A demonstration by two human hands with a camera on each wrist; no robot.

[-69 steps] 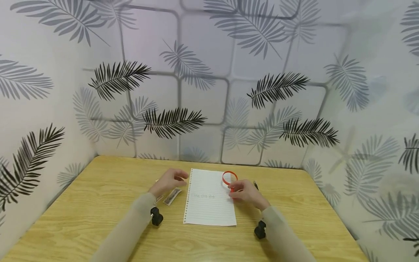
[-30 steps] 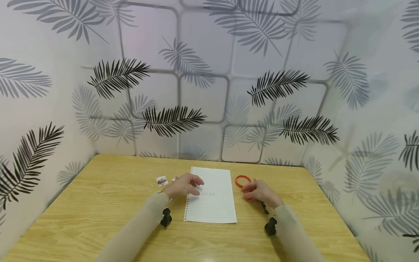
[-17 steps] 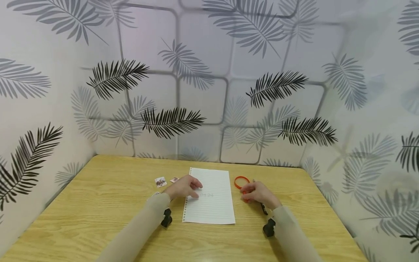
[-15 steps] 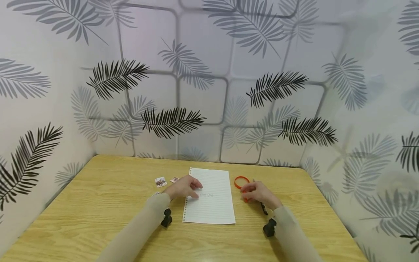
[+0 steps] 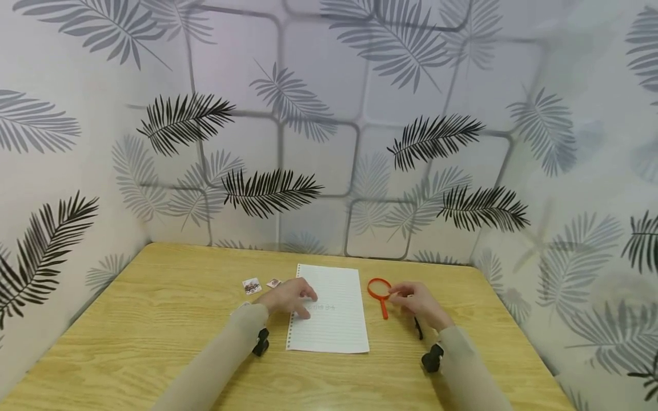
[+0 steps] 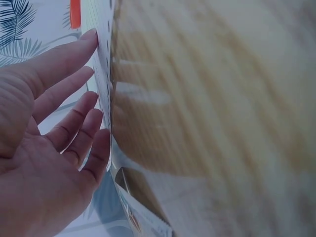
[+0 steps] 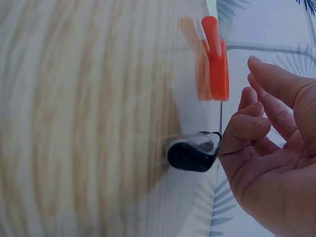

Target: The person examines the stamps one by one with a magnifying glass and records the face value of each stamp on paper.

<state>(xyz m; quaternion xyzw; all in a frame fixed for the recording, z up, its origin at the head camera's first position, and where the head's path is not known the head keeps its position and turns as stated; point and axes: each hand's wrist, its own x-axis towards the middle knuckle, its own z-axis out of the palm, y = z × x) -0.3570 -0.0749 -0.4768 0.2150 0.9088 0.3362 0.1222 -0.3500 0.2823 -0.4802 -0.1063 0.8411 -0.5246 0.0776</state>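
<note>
My left hand (image 5: 289, 297) lies over the left edge of a lined, hole-punched sheet of paper (image 5: 336, 331), its fingers spread and loosely bent. Faint handwriting runs across the sheet's middle. In the left wrist view the fingertips (image 6: 98, 143) are at the paper's edge; nothing is held. A red magnifying glass (image 5: 384, 309) lies on the table right of the paper. Beside it my right hand (image 5: 418, 301) hovers with loosely bent fingers, apart from the handle in the right wrist view. Below that hand is a slim black pen-like item (image 7: 190, 157), partly hidden in the head view.
Two small printed picture pieces, one a square card (image 5: 252, 286) and one a smaller piece (image 5: 273, 282), lie behind the left hand. Another pale piece (image 6: 143, 212) is near the left wrist. Leaf-patterned fabric (image 5: 329, 142) walls the wooden table (image 5: 319, 382) at back and sides.
My right hand carried the magnifying glass from the paper rightward to the table, then let go and drew slightly away. My left hand moved right onto the paper's edge.
</note>
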